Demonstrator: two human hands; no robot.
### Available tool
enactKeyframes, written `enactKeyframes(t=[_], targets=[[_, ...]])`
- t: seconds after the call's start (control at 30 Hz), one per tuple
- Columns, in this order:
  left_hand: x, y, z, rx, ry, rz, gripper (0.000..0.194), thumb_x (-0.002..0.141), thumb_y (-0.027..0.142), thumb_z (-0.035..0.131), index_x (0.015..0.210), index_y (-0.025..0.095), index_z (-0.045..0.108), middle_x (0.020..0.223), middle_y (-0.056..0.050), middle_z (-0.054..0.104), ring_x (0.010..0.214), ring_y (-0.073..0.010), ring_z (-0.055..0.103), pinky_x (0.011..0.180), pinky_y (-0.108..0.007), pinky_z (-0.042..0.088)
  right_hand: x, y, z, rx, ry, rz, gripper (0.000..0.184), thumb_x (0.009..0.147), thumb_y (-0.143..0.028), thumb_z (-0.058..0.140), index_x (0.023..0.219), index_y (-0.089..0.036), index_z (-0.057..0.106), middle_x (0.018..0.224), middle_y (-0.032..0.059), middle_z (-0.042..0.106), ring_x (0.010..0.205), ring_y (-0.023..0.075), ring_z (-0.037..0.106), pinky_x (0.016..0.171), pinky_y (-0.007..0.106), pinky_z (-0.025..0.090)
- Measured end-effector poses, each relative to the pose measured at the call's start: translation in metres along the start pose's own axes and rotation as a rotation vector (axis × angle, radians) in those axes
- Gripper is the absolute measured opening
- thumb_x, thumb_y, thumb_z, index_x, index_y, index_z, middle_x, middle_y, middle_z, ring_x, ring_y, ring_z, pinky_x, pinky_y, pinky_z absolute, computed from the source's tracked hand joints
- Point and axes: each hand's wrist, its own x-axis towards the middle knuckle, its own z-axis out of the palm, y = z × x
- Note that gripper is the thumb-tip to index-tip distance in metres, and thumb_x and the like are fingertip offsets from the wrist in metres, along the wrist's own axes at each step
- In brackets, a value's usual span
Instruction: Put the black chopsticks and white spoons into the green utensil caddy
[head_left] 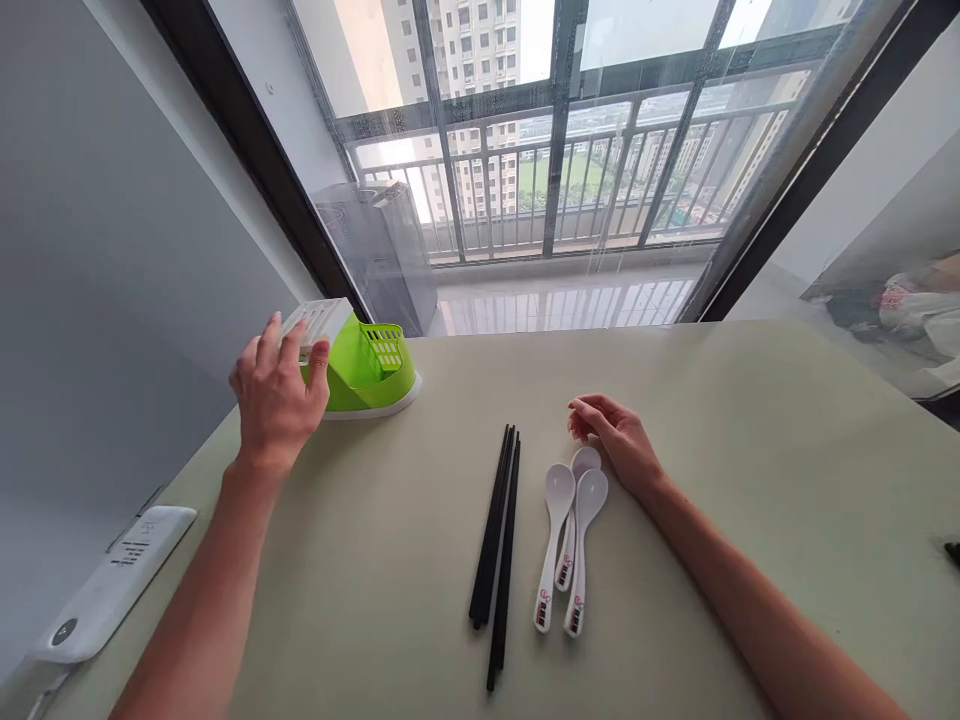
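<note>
My left hand (pixel 276 395) is closed over the white slotted lid (pixel 328 318) of a green plastic cutlery holder (pixel 375 375) at the table's far left. The holder's basket-like front compartment is uncovered and shows nothing inside. On the tabletop, my right hand (pixel 611 430) rests with its fingers curled in and nothing visible in them. Just beside it lie three white spoons (pixel 559 490), bowls pointing away from me, with red and black marks on their handles. Left of the spoons is a bunch of black chopsticks (pixel 497 545), lying roughly lengthwise.
The pale table (pixel 720 420) ends against a large window with a balcony beyond. A white power strip (pixel 124 580) runs along the table's left edge by the grey wall. At the far right edge a small black object (pixel 952 552) is partly cut off.
</note>
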Motion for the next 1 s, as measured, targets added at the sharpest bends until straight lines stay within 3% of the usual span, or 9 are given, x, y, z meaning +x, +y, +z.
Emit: enactKeyframes(t=[0.13, 0.3, 0.4, 0.57, 0.73, 0.9, 1.0], targets=[[0.004, 0.006, 0.009, -0.05, -0.033, 0.06, 0.061, 0.106, 0.054, 0.022, 0.14, 0.019, 0.059, 0.149, -0.008, 0.056, 0.14, -0.0268, 0.044, 0.119, -0.051, 0.027, 0.0, 0.0, 0.001, 0.028, -0.012, 0.027, 0.031, 0.089, -0.052, 0.066, 0.088, -0.021, 0.068, 0.072, 0.0005, 0.064, 0.065, 0.0142, 0.055, 0.062, 0.027, 0.045], [-0.001, 0.044, 0.008, -0.099, -0.043, 0.11, 0.057, 0.107, 0.049, 0.025, 0.139, 0.019, 0.062, 0.149, -0.012, 0.057, 0.136, -0.0284, 0.048, 0.117, -0.051, 0.033, 0.001, 0.001, 0.002, 0.07, -0.005, 0.043, 0.028, 0.089, -0.049, 0.067, 0.087, -0.021, 0.068, 0.071, -0.0006, 0.064, 0.065, 0.0132, 0.054, 0.062, 0.027, 0.043], [-0.005, 0.085, 0.012, -0.131, -0.079, 0.17, 0.054, 0.108, 0.046, 0.028, 0.141, 0.018, 0.06, 0.15, -0.012, 0.055, 0.132, -0.0294, 0.051, 0.114, -0.052, 0.037, 0.001, 0.0, 0.003, 0.067, 0.0, 0.033, 0.029, 0.089, -0.05, 0.067, 0.086, -0.021, 0.068, 0.07, -0.0003, 0.063, 0.063, 0.0134, 0.054, 0.062, 0.027, 0.043], [-0.014, 0.175, 0.018, -0.169, -0.186, 0.244, 0.055, 0.107, 0.052, 0.029, 0.145, 0.025, 0.057, 0.152, -0.012, 0.053, 0.12, -0.0306, 0.061, 0.098, -0.047, 0.052, 0.0, -0.003, 0.004, 0.023, -0.003, -0.018, 0.031, 0.089, -0.051, 0.065, 0.083, -0.021, 0.068, 0.067, 0.0001, 0.063, 0.062, 0.0142, 0.053, 0.061, 0.028, 0.044], [-0.023, 0.242, 0.009, -0.188, -0.29, 0.332, 0.06, 0.105, 0.057, 0.023, 0.147, 0.029, 0.056, 0.153, -0.013, 0.051, 0.109, -0.028, 0.069, 0.085, -0.041, 0.057, -0.002, -0.005, 0.004, 0.012, 0.054, -0.087, 0.031, 0.085, -0.048, 0.066, 0.069, -0.021, 0.065, 0.064, 0.0001, 0.063, 0.062, 0.0154, 0.055, 0.062, 0.028, 0.045], [-0.029, 0.259, 0.002, -0.193, -0.323, 0.365, 0.065, 0.103, 0.062, 0.021, 0.148, 0.03, 0.054, 0.155, -0.013, 0.048, 0.107, -0.029, 0.07, 0.081, -0.041, 0.059, -0.002, 0.001, -0.001, 0.059, 0.308, -0.161, 0.032, 0.088, -0.036, 0.055, 0.059, -0.022, 0.055, 0.057, -0.0023, 0.055, 0.057, 0.0135, 0.048, 0.059, 0.027, 0.041], [-0.032, 0.255, 0.002, -0.201, -0.328, 0.383, 0.063, 0.104, 0.06, 0.02, 0.15, 0.031, 0.051, 0.157, -0.012, 0.047, 0.106, -0.028, 0.071, 0.081, -0.04, 0.061, 0.002, 0.004, -0.005, 0.098, 0.429, -0.172, 0.019, 0.088, -0.031, 0.052, 0.072, -0.023, 0.054, 0.055, -0.0053, 0.053, 0.053, 0.0127, 0.046, 0.055, 0.026, 0.04]])
